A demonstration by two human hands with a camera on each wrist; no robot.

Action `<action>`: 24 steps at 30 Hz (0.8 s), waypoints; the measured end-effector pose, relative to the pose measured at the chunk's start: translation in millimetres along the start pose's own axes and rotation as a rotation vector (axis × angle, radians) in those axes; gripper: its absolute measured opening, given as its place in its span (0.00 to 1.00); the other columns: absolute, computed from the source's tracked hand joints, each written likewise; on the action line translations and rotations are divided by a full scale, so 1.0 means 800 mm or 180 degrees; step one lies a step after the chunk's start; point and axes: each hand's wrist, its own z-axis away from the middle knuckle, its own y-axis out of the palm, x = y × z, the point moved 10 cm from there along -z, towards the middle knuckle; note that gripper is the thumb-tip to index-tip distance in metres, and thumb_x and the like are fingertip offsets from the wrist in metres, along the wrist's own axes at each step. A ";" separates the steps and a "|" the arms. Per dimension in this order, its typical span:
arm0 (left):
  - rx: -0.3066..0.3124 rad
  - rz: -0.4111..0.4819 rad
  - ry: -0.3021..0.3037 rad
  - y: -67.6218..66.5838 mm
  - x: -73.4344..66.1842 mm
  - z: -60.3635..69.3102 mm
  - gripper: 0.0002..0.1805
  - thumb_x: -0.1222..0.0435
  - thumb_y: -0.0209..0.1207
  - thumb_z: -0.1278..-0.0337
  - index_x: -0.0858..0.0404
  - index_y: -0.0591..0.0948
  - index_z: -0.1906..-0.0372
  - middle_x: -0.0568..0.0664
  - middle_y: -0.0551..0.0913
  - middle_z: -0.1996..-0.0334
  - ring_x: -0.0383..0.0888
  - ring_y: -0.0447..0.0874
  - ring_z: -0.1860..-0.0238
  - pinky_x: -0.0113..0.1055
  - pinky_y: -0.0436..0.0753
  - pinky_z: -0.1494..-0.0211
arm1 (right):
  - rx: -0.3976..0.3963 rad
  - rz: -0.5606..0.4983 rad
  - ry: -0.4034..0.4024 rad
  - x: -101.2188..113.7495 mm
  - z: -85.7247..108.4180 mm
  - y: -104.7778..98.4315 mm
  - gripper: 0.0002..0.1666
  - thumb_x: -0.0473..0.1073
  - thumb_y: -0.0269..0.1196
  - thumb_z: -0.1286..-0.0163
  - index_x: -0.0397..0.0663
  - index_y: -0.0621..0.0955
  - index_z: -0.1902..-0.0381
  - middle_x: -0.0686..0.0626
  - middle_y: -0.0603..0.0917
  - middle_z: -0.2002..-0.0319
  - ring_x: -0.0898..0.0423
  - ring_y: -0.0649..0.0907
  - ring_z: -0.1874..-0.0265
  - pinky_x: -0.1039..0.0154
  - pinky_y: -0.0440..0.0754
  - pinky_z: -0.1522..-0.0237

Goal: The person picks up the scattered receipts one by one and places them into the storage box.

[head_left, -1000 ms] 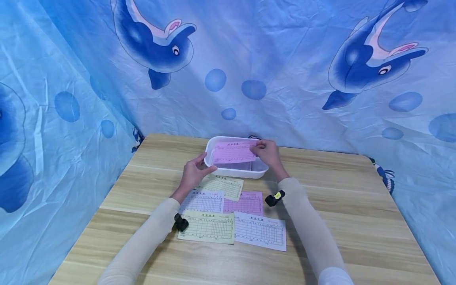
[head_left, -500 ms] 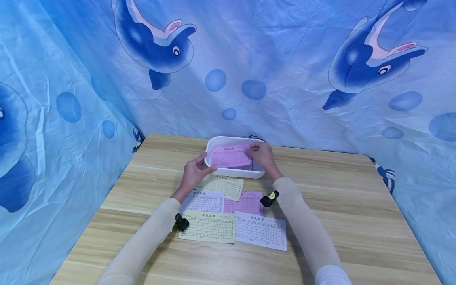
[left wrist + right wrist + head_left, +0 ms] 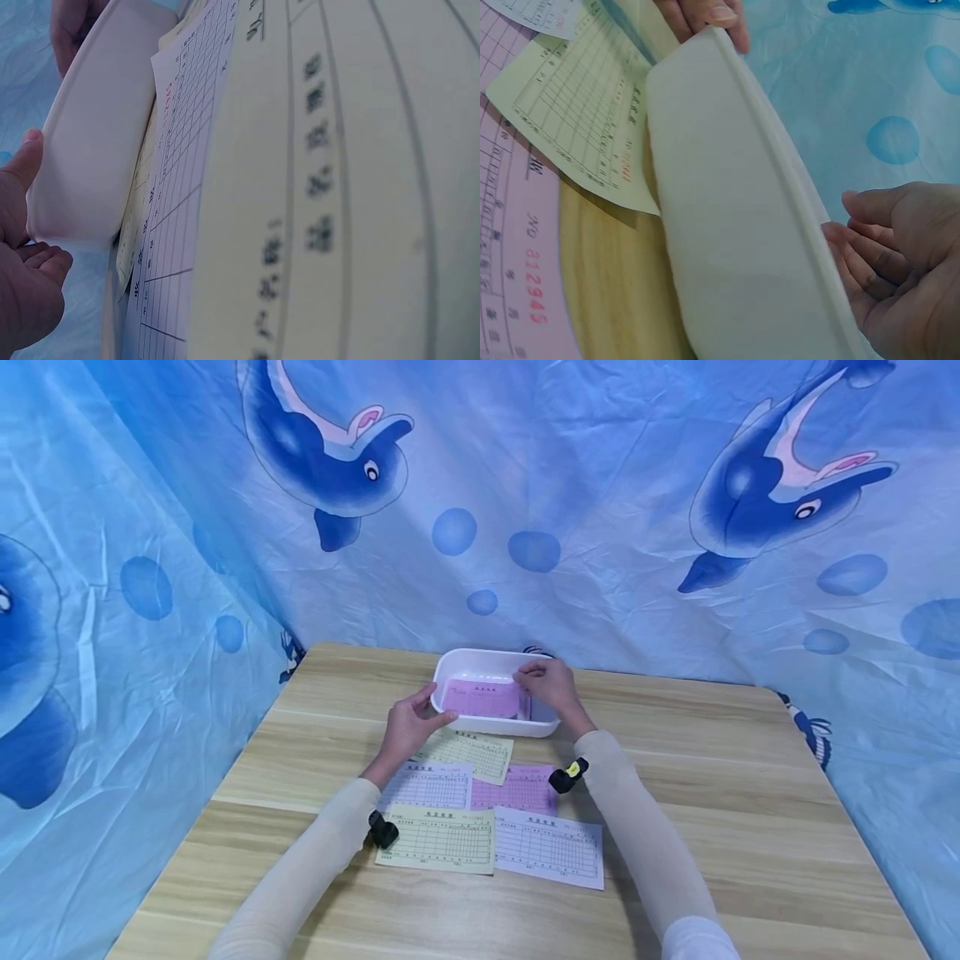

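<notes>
- In the right wrist view, the wall of the white tray (image 3: 491,726) hides part of the right hand's fingers (image 3: 864,259) from us.
- From both wrists we cannot see the pink receipt slip (image 3: 482,700) inside; from the head, its print is too small to read.
- Overlapping slips cover edges of the pink form on the table (image 3: 513,789).
- The nearest yellow slip (image 3: 375,180) is cut off in the left wrist view, its blurred characters seemingly Chinese.
</notes>
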 end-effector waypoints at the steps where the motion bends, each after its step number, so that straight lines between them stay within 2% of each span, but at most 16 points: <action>1: -0.0002 -0.0002 0.0000 0.000 0.000 0.000 0.45 0.57 0.75 0.46 0.70 0.68 0.27 0.65 0.72 0.29 0.60 0.77 0.34 0.35 0.84 0.39 | 0.0004 -0.0085 -0.0014 0.000 0.000 -0.003 0.13 0.42 0.70 0.31 0.36 0.88 0.56 0.38 0.90 0.63 0.44 0.90 0.65 0.50 0.92 0.57; 5: 0.0000 -0.0023 -0.0012 0.002 0.000 -0.001 0.46 0.57 0.75 0.46 0.69 0.68 0.26 0.64 0.72 0.29 0.60 0.77 0.33 0.33 0.83 0.40 | 0.0033 -0.0295 -0.0101 0.007 0.006 -0.017 0.15 0.44 0.69 0.30 0.35 0.87 0.54 0.36 0.89 0.62 0.35 0.89 0.60 0.44 0.90 0.52; 8: -0.0008 -0.0035 -0.0020 0.002 -0.002 0.000 0.44 0.59 0.75 0.45 0.69 0.68 0.26 0.63 0.71 0.29 0.59 0.77 0.33 0.34 0.83 0.39 | 0.0063 -0.0284 -0.0230 0.021 0.015 -0.031 0.17 0.45 0.68 0.28 0.36 0.87 0.52 0.35 0.89 0.60 0.33 0.88 0.58 0.44 0.90 0.52; 14: 0.0010 0.0007 0.0008 0.003 -0.003 -0.001 0.43 0.62 0.74 0.43 0.71 0.68 0.27 0.66 0.71 0.29 0.61 0.77 0.33 0.37 0.83 0.38 | 0.0061 -0.0148 -0.0463 0.057 0.042 -0.059 0.18 0.49 0.67 0.27 0.40 0.87 0.50 0.39 0.89 0.56 0.39 0.89 0.60 0.57 0.92 0.59; 20: -0.0008 0.0032 0.0040 0.001 -0.004 -0.001 0.45 0.59 0.75 0.45 0.72 0.68 0.27 0.66 0.71 0.29 0.60 0.76 0.33 0.33 0.82 0.38 | 0.0046 -0.0013 -0.0648 0.083 0.075 -0.084 0.20 0.54 0.67 0.28 0.44 0.87 0.50 0.44 0.90 0.59 0.46 0.89 0.61 0.55 0.91 0.61; 24: -0.0028 0.0000 -0.0009 0.001 -0.002 -0.001 0.45 0.58 0.75 0.45 0.70 0.68 0.27 0.64 0.71 0.29 0.59 0.77 0.33 0.31 0.82 0.39 | -0.0013 0.0145 -0.0713 0.089 0.097 -0.098 0.20 0.55 0.68 0.29 0.46 0.88 0.51 0.46 0.90 0.60 0.50 0.88 0.62 0.62 0.88 0.63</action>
